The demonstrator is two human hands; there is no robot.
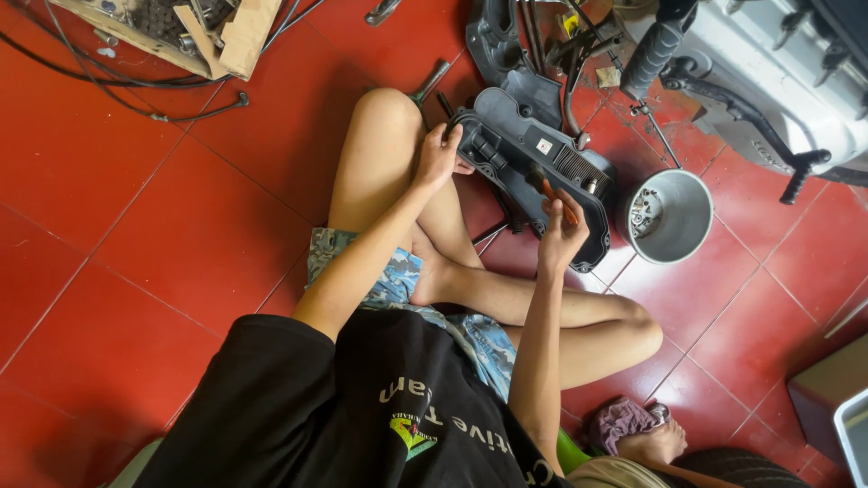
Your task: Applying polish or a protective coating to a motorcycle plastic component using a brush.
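Head view, seated on the red tiled floor [136, 226]. Nearest, my black printed T-shirt [362, 407] and blue patterned shorts [398, 280] fill the lower frame; my legs are folded, one bare foot tucked against the opposite shin. At the near right lies a crumpled purple-grey rag [624, 420], just beside another person's bare foot [660, 443].

Beyond my knees, my right hand [561, 235] is curled, its grip pressed together around an orange-handled tool [551, 192] whose dark tip rests inside a long grey-black plastic engine cover [533, 167]. The cover lies tilted on the floor ahead of my legs, hollow side up. My left hand [438, 155] clasps the cover's left end, fingers wrapped over its rim, steadying it beside my raised knee.

Just right of the cover stands a round grey metal bucket [674, 217] holding small metal parts. Farther off, black cables [117, 86] trail at the far left below a torn cardboard box [217, 32]; a white scooter body [768, 72] occupies the far right.
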